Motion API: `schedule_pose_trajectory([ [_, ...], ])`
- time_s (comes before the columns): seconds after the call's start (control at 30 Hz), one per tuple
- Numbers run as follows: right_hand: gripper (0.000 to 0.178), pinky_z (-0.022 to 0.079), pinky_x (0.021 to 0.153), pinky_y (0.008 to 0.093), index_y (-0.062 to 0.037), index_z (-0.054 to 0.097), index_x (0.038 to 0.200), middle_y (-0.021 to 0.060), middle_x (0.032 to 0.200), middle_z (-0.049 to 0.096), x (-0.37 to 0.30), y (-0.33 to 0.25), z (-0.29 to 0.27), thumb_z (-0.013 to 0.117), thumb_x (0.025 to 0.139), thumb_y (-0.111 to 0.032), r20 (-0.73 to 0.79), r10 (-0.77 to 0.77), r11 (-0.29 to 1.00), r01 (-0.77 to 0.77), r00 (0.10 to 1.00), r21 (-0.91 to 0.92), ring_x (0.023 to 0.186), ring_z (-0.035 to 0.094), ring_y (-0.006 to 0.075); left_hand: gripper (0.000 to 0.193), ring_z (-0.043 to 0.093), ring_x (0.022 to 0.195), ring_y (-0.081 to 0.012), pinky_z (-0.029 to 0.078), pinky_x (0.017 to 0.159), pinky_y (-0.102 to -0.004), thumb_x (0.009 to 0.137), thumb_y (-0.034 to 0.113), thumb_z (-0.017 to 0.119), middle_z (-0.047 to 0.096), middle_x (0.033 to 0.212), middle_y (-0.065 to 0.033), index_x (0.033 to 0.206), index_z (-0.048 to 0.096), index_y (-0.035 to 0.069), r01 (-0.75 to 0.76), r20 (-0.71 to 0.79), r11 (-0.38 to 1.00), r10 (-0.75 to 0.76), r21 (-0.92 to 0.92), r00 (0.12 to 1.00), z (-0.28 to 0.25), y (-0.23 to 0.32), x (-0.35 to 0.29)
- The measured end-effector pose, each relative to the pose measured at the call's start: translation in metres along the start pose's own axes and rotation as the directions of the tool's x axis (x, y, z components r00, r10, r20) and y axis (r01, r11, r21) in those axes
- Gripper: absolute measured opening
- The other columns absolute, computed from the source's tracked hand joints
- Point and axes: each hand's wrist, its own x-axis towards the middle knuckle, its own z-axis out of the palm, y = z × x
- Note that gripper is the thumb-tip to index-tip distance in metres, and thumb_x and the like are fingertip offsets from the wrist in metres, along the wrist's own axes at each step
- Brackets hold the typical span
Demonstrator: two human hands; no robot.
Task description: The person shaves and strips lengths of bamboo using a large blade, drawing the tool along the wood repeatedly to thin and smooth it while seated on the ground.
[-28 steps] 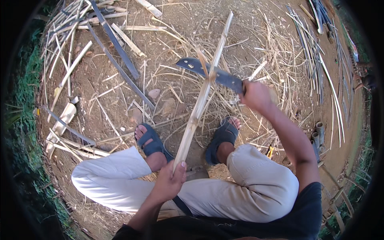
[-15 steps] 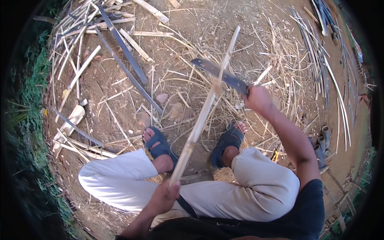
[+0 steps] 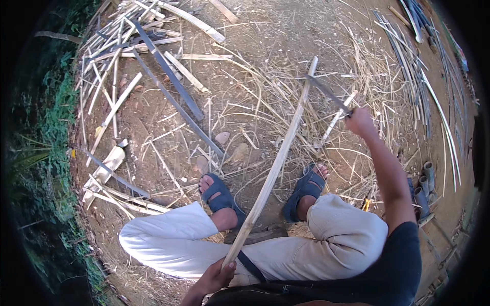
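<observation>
My left hand grips the lower end of a long, pale bamboo strip, which slants up and away to the right between my sandalled feet. Out at the right, with my arm stretched forward, my right hand is closed round the handle of a machete. Its dark blade is seen nearly edge-on and points up and left, the tip at the far part of the strip. Whether the blade touches the strip I cannot tell.
Split bamboo pieces lie heaped at the far left. Thin shavings litter the ground ahead. Dark, thin strips lie at the far right, and short bamboo tubes stand beside my right knee. Green plants border the left.
The machete has moved outward toward the strip's far end, its blade turning from flat across the strip to nearly edge-on. My right arm reaches farther out. The whole view has shifted slightly.
</observation>
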Motion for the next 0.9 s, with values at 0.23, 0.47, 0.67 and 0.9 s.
schedule_pose_trajectory([
  [0.23,0.029,0.055,0.074,0.0478,-0.0006,0.067,0.089,0.0231,0.078,0.068,-0.086,-0.048,0.042,0.069,0.079,-0.027,-0.016,-0.22,0.961,0.22,0.975,0.166,0.077,0.068,0.0406,0.038,0.066,0.084,-0.0182,0.053,0.079,-0.0315,0.105,0.029,0.044,0.065,0.094,-0.011,0.114,0.062,-0.004,0.054,0.35,0.955,0.053,-0.291,0.935,-0.04,-0.012,0.034],
  [0.47,0.032,0.055,0.072,0.0483,-0.0013,0.062,0.093,0.0197,0.076,0.068,-0.112,-0.063,0.041,0.072,0.078,-0.028,0.01,-0.458,0.886,0.456,0.889,0.089,0.076,0.068,0.0392,0.046,0.066,0.077,-0.0251,0.052,0.076,-0.0343,0.102,0.039,0.05,0.066,0.084,-0.0141,0.099,0.068,-0.003,0.122,-0.065,0.915,-0.105,0.386,0.992,-0.024,0.022,0.029],
  [0.67,0.03,0.055,0.074,0.0485,-0.001,0.061,0.095,0.02,0.078,0.068,-0.115,-0.071,0.046,0.07,0.079,-0.025,0.094,-0.405,0.909,0.391,0.909,0.143,0.078,0.068,0.04,0.037,0.06,0.083,-0.0354,0.049,0.075,-0.043,0.094,0.034,0.062,0.062,0.079,-0.0183,0.084,0.068,-0.001,-0.018,-0.157,0.378,0.425,0.926,0.891,-0.024,0.043,0.029],
  [0.9,0.032,0.054,0.071,0.0498,-0.0007,0.058,0.097,0.0215,0.075,0.067,-0.117,-0.076,0.046,0.069,0.077,-0.024,0.067,-0.431,0.898,0.42,0.9,0.132,0.075,0.067,0.0418,0.054,0.06,0.073,-0.0269,0.051,0.07,-0.0408,0.099,0.051,0.05,0.058,0.078,-0.0101,0.104,0.064,-0.001,-0.244,-0.143,0.962,0.26,0.12,0.955,-0.03,0.093,0.144],
])
